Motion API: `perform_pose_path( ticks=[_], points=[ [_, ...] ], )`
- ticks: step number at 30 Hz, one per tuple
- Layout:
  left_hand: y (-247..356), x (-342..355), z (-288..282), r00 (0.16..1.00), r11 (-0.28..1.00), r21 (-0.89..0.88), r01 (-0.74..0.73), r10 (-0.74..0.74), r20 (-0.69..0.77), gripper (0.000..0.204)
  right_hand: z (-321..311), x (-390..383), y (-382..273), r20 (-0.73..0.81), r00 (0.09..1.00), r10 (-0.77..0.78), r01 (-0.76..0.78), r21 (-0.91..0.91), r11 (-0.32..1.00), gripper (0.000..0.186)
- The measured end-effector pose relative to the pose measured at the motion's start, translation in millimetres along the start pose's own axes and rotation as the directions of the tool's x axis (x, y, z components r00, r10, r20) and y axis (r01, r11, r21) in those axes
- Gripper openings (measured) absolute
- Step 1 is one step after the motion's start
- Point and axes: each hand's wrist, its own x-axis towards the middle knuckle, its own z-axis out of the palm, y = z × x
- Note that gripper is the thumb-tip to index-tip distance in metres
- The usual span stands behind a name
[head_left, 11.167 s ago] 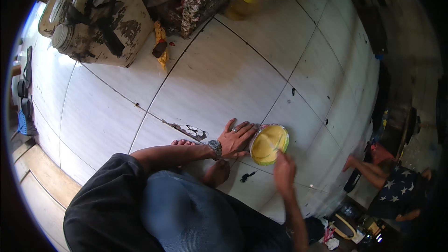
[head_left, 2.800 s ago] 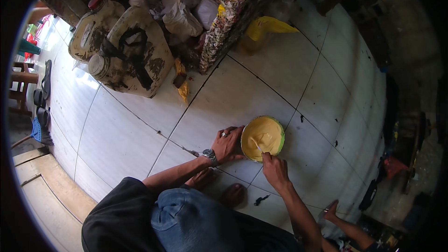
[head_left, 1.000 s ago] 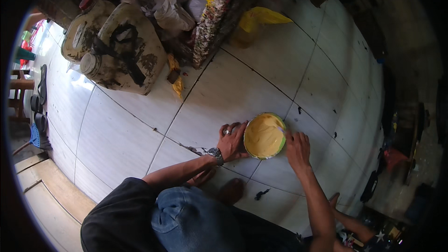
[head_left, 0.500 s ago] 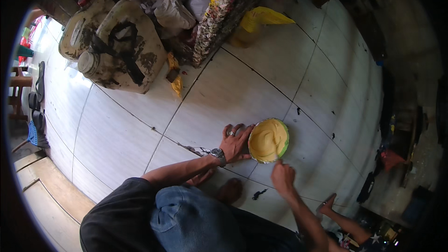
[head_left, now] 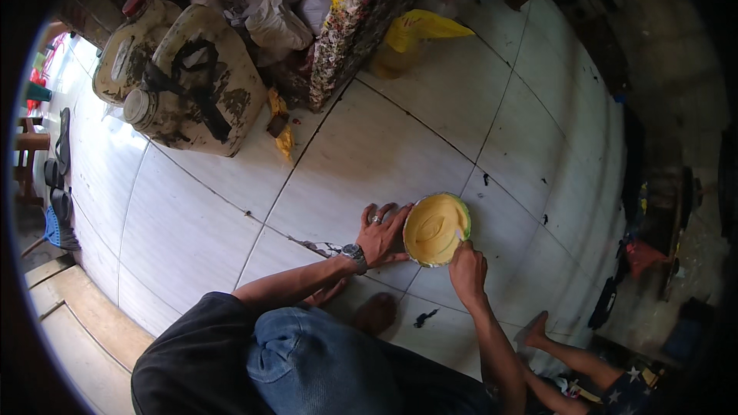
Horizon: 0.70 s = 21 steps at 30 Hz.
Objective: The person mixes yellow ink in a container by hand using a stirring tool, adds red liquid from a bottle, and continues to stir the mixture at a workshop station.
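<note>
A round bowl (head_left: 468, 219) with a green and whitish, smeared rim sits on the tiled floor. Thick, creamy yellow paste (head_left: 430, 232) with swirl marks fills it. My left hand (head_left: 378, 235), wearing a ring and a wristwatch, holds the bowl's left side, its index finger and thumb against the wall. At the lower right rim my right hand (head_left: 468, 270) is closed round a small pale stirring tool (head_left: 459, 234). The tool's tip is in the paste; the fist hides its handle, so its exact kind cannot be made out.
Dirty jerrycans (head_left: 204, 81) stand at the upper left, beside a paint-crusted stand (head_left: 338, 34) with filled plastic bags (head_left: 277, 23). A yellow plastic bag (head_left: 415, 31) lies behind. Another person's leg (head_left: 569, 357) reaches in at lower right. Sandals (head_left: 61, 204) and a blue broom (head_left: 54, 227) are far left.
My right hand has moved up and over the rim, bringing the tool's pale tip into sight. The swirl in the paste has changed shape. My left hand stays at the bowl.
</note>
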Motion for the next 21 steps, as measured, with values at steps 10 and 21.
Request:
perform_pose_path(
  ticks=[10,21],
  points=[
    [1.0,2.0,-2.4,0.999,1.000,0.011,0.007,-0.007,0.049,0.115,20.1,-6.4,29.9,0.123,0.985,0.119,-0.145,0.236,0.961,0.028],
    [-2.9,6.7,5.8,1.000,0.994,0.108,0.005,-0.007,0.020,0.110,-16.8,29.3,-50.2,0.214,0.743,-0.634,0.651,-0.448,0.612,0.025]
  ],
)
